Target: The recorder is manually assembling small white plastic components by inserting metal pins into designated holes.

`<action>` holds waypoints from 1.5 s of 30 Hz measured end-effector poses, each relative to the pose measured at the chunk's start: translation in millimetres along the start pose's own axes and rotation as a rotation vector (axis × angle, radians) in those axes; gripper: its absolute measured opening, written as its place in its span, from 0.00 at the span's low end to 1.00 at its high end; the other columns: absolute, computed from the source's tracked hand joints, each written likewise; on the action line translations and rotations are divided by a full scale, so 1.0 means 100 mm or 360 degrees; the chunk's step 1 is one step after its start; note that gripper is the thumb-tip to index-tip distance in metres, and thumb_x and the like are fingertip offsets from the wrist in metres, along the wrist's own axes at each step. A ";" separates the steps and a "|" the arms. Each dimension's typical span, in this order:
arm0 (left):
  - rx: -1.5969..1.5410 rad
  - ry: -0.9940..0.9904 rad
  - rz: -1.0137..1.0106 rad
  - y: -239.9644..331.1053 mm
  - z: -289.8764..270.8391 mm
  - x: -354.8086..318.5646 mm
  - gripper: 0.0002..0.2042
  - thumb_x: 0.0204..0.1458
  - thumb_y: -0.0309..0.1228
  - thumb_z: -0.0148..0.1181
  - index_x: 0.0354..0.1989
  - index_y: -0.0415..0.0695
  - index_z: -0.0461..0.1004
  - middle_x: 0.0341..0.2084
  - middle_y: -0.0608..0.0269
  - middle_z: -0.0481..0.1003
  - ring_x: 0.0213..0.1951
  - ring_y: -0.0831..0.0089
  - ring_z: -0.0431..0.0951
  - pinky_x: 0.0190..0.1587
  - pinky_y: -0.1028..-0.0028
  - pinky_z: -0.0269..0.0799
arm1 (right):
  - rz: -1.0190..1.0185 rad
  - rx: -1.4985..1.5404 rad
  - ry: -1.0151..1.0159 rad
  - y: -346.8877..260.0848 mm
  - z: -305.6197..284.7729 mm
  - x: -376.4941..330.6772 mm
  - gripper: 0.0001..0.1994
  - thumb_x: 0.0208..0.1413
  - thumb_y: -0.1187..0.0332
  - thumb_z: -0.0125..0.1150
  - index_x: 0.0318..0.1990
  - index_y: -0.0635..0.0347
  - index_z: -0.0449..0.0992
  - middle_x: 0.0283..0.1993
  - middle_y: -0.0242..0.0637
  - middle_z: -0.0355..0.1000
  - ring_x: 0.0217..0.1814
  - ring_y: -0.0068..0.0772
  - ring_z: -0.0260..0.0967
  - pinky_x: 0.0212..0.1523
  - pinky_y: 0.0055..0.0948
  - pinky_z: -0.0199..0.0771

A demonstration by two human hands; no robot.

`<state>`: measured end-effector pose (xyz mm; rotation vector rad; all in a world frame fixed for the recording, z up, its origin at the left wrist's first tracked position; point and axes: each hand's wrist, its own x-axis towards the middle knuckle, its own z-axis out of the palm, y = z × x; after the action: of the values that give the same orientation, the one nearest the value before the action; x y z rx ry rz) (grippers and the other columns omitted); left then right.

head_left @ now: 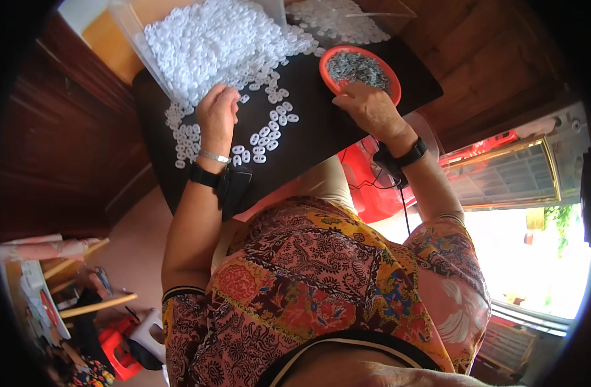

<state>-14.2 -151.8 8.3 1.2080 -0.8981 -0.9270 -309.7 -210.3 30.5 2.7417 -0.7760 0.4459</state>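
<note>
Here, the orange bowl (397,90) lies just beyond the right fingers (350,97).

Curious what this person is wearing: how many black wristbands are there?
2: a black wristband on the wrist of the left hand, next to a silvery bracelet, and a second wristband on that of the right hand. None seems hidden.

no readable text, no legible labels, brands, numbers or signs
</note>
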 end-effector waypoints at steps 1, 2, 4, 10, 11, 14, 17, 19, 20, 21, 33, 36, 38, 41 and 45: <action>0.0022 -0.0024 0.0021 -0.01 0.02 0.02 0.09 0.48 0.30 0.53 0.20 0.40 0.70 0.13 0.71 0.64 0.14 0.85 0.60 0.16 0.84 0.55 | 0.0002 0.0089 0.0161 -0.03 -0.03 0.02 0.06 0.46 0.73 0.55 0.33 0.55 0.74 0.31 0.34 0.70 0.35 0.36 0.71 0.32 0.31 0.73; 0.0011 -0.0036 0.0040 -0.04 0.00 0.02 0.09 0.50 0.30 0.52 0.20 0.42 0.70 0.13 0.72 0.65 0.14 0.85 0.60 0.15 0.84 0.53 | -0.0011 0.0186 0.0321 -0.08 -0.05 0.07 0.05 0.48 0.72 0.55 0.33 0.55 0.74 0.32 0.35 0.71 0.36 0.37 0.71 0.33 0.32 0.73; 0.0029 -0.0059 0.0062 -0.03 -0.02 0.02 0.10 0.53 0.31 0.51 0.21 0.43 0.70 0.14 0.72 0.65 0.14 0.85 0.60 0.15 0.83 0.52 | 0.0061 0.0321 0.0333 -0.15 -0.10 0.24 0.07 0.49 0.72 0.55 0.36 0.55 0.75 0.35 0.38 0.72 0.38 0.39 0.71 0.36 0.33 0.73; -0.0182 -0.0069 0.0056 0.21 -0.01 -0.01 0.08 0.49 0.30 0.52 0.20 0.43 0.71 0.13 0.70 0.65 0.13 0.82 0.62 0.15 0.82 0.54 | 0.0360 0.0369 0.0107 -0.07 0.52 1.14 0.12 0.50 0.65 0.54 0.40 0.58 0.75 0.39 0.44 0.73 0.42 0.46 0.71 0.44 0.39 0.72; -0.0157 -0.0104 0.0051 0.28 -0.03 0.02 0.08 0.50 0.31 0.51 0.21 0.43 0.71 0.13 0.69 0.65 0.13 0.81 0.62 0.15 0.81 0.53 | 0.0360 0.0388 0.0107 -0.03 0.65 1.26 0.12 0.50 0.65 0.54 0.40 0.58 0.75 0.39 0.44 0.73 0.42 0.46 0.71 0.44 0.39 0.72; -0.0059 -0.0033 0.0272 0.60 -0.23 -0.04 0.07 0.50 0.28 0.49 0.26 0.41 0.73 0.17 0.67 0.69 0.18 0.81 0.67 0.23 0.82 0.60 | 0.0464 0.0280 -0.0172 -0.07 0.88 1.41 0.14 0.50 0.65 0.54 0.45 0.56 0.74 0.43 0.44 0.72 0.46 0.45 0.69 0.46 0.37 0.71; 0.0484 0.0325 0.0680 0.55 -0.79 -0.03 0.10 0.53 0.29 0.51 0.38 0.37 0.75 0.36 0.61 0.73 0.40 0.75 0.70 0.47 0.77 0.63 | 0.0169 0.0391 0.0100 -0.26 0.68 1.31 0.18 0.50 0.65 0.56 0.49 0.56 0.71 0.45 0.43 0.70 0.49 0.46 0.68 0.49 0.37 0.70; 0.0460 0.0354 0.0506 0.18 -1.20 -0.06 0.15 0.54 0.30 0.50 0.48 0.35 0.70 0.44 0.58 0.71 0.47 0.70 0.68 0.52 0.74 0.61 | 0.0091 0.0554 0.0087 -0.41 0.40 1.16 0.19 0.50 0.66 0.57 0.51 0.56 0.71 0.47 0.43 0.69 0.51 0.45 0.66 0.50 0.37 0.69; 0.0436 0.0390 0.0395 0.01 -1.36 -0.04 0.16 0.55 0.30 0.50 0.51 0.35 0.68 0.46 0.56 0.70 0.48 0.68 0.68 0.54 0.72 0.61 | 0.0100 0.0619 0.0101 -0.47 0.28 1.04 0.19 0.49 0.67 0.58 0.50 0.56 0.71 0.48 0.43 0.69 0.52 0.45 0.66 0.51 0.37 0.68; 0.1002 0.0311 0.0498 -0.02 -1.44 0.00 0.18 0.56 0.33 0.49 0.52 0.35 0.66 0.50 0.49 0.68 0.52 0.60 0.66 0.56 0.69 0.59 | 0.0125 0.0675 0.0114 -0.50 0.20 0.89 0.19 0.49 0.68 0.59 0.50 0.56 0.71 0.49 0.43 0.69 0.52 0.45 0.65 0.51 0.37 0.68; 0.1918 -0.0344 0.0757 -0.38 -1.40 0.17 0.12 0.56 0.28 0.45 0.47 0.39 0.66 0.57 0.44 0.59 0.61 0.46 0.56 0.59 0.54 0.54 | 0.0421 0.0968 0.0207 -0.63 0.27 0.27 0.22 0.44 0.70 0.64 0.50 0.59 0.71 0.52 0.43 0.67 0.55 0.45 0.63 0.54 0.37 0.66; 0.2207 -0.0360 0.0673 -0.40 -1.20 -0.08 0.25 0.60 0.37 0.43 0.60 0.32 0.54 0.61 0.39 0.52 0.64 0.45 0.50 0.63 0.53 0.45 | 0.0385 0.1010 0.0185 -0.58 0.31 0.28 0.22 0.44 0.69 0.65 0.50 0.60 0.71 0.52 0.43 0.66 0.56 0.46 0.62 0.54 0.38 0.66; 0.1977 -0.0204 0.0375 -0.35 -0.94 -0.19 0.28 0.59 0.39 0.42 0.61 0.30 0.50 0.62 0.38 0.50 0.64 0.45 0.47 0.64 0.54 0.40 | 0.0347 0.1024 0.0168 -0.57 0.33 0.29 0.22 0.44 0.69 0.65 0.49 0.60 0.71 0.53 0.43 0.66 0.56 0.46 0.62 0.55 0.38 0.65; 0.1985 -0.0267 0.0414 -0.37 -0.77 -0.15 0.30 0.58 0.41 0.42 0.61 0.28 0.49 0.62 0.35 0.47 0.64 0.44 0.46 0.64 0.55 0.39 | 0.0272 0.1054 0.0136 -0.57 0.31 0.29 0.21 0.44 0.65 0.64 0.48 0.61 0.71 0.52 0.43 0.66 0.58 0.45 0.59 0.57 0.38 0.62; 0.1895 -0.0340 0.0508 -0.41 -0.56 -0.01 0.30 0.58 0.41 0.44 0.60 0.27 0.50 0.61 0.32 0.47 0.63 0.44 0.46 0.64 0.57 0.40 | 0.0268 0.1040 0.0122 -0.57 0.28 0.30 0.21 0.44 0.66 0.63 0.48 0.60 0.71 0.52 0.42 0.66 0.58 0.44 0.60 0.57 0.38 0.62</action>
<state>33.1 -135.9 -40.2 1.8667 -1.8784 -0.1855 -247.9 -186.2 6.8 3.2225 -0.9845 0.9861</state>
